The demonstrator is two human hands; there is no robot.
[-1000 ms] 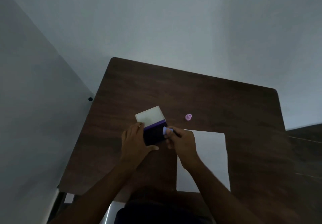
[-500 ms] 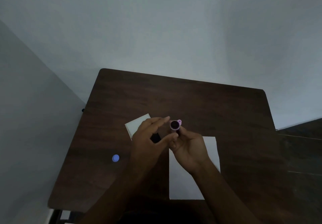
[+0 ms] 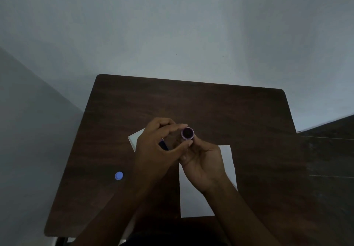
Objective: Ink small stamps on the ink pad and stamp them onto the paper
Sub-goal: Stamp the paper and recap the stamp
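While your right hand [image 3: 204,161] curls its fingers round a small purple stamp [image 3: 188,133] just below the centre of the frame, the stamp's round dark face tilts up toward the camera, ringed by a pale purple rim. Your fingertips close about its lower body, which is hidden behind them.

Your left hand [image 3: 157,150] arches beside it, thumb and forefinger bent into a loose C. The forefinger [image 3: 178,127] reaches toward the stamp's upper left edge and the thumb [image 3: 182,146] points at its lower edge; whether either touches the stamp cannot be told in this dim light. The left hand holds nothing that can be seen.

Beneath that left hand lies the ink pad [image 3: 163,145], only a dark sliver of it showing in the gap between thumb and forefinger, with its white open lid [image 3: 136,137] poking out at the hand's left side. The white paper [image 3: 193,201] rests flat on the dark wood table [image 3: 210,107], right of centre in the lower half of the frame, partly covered by your right hand and wrist. A small blue cap [image 3: 119,175] sits alone on the table in the lower left, well apart from both hands.

No brand, label or writing can be read on anything; any stamped marks on the paper cannot be made out.
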